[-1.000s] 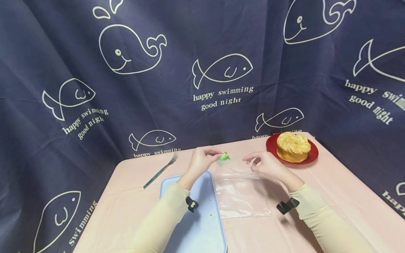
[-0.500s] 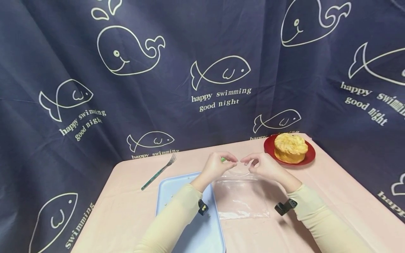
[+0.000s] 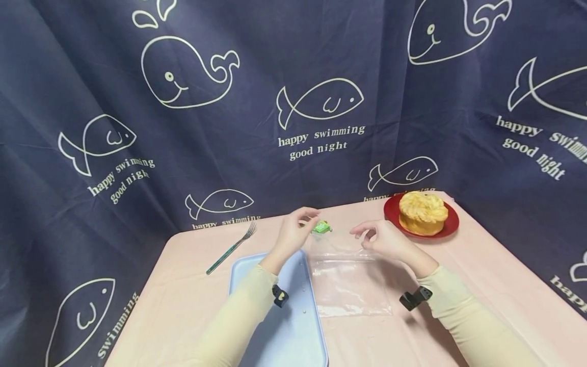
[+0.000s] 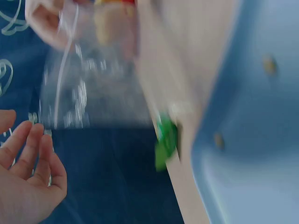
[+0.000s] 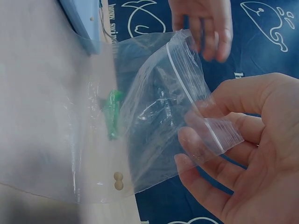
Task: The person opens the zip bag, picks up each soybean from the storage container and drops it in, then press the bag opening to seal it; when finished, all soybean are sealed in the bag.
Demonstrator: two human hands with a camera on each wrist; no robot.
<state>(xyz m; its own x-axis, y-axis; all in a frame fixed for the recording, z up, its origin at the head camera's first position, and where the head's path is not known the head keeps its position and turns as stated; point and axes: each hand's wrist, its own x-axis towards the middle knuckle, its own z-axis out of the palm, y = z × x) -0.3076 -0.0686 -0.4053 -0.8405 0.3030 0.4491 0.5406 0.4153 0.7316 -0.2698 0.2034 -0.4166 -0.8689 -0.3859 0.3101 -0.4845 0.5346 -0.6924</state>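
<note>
The step in hand looks to be work at the mouth of the clear bag [image 3: 353, 290], with the right hand [image 3: 390, 239] as the steady one. Its thumb and fingers are clamped on the zip [image 5: 181, 78] end, lifting that part off the table [image 3: 179, 285], while the rest slopes down toward the near side. The left hand [image 3: 292, 229] is to the left of it with fingers loosely bent and apart, gripping nothing; the green packet [image 3: 322, 227] is just right of its fingertips, apart from them.

In the left wrist view the packet is by the table's far edge, near the corner of the blue tray [image 3: 295, 336]. From the right it shows through the film, as does a peanut [image 5: 118, 181]; whether the peanut is inside the bag or under it, I cannot tell.

The next move seems to call for a light pinch by the left thumb and finger, either on the packet or on the mouth's loose left corner. With film this limp, the right hand needs a firm grip, or the mouth may sag.
</note>
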